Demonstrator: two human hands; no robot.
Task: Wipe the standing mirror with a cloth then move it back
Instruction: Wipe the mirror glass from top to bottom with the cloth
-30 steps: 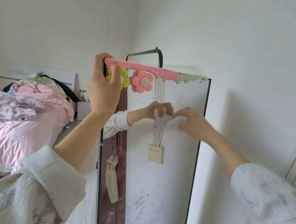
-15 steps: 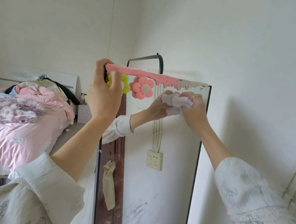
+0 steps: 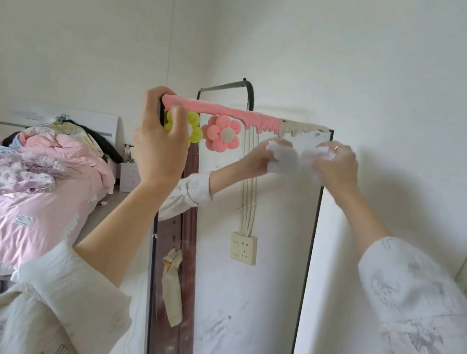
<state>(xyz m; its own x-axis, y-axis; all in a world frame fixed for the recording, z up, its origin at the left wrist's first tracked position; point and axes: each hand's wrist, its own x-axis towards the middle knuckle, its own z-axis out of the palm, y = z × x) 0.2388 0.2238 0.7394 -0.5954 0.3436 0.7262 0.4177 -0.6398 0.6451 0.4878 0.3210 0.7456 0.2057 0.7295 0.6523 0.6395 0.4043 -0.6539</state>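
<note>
We see a tall black-framed standing mirror (image 3: 254,287) upright against the white wall, glass smudged low down. Our left hand (image 3: 159,142) grips its top left corner, thumb and fingers curled round the pink drip-shaped foam trim (image 3: 224,111), partly covering a yellow plush flower (image 3: 195,129); a pink plush flower (image 3: 222,133) hangs beside it. Our right hand (image 3: 336,165) clutches a crumpled white cloth (image 3: 319,158) pressed on the glass near the top right corner, fingers curled round it. Its reflection shows just left. A bed with pink bedding (image 3: 16,188) sits at left.
</note>
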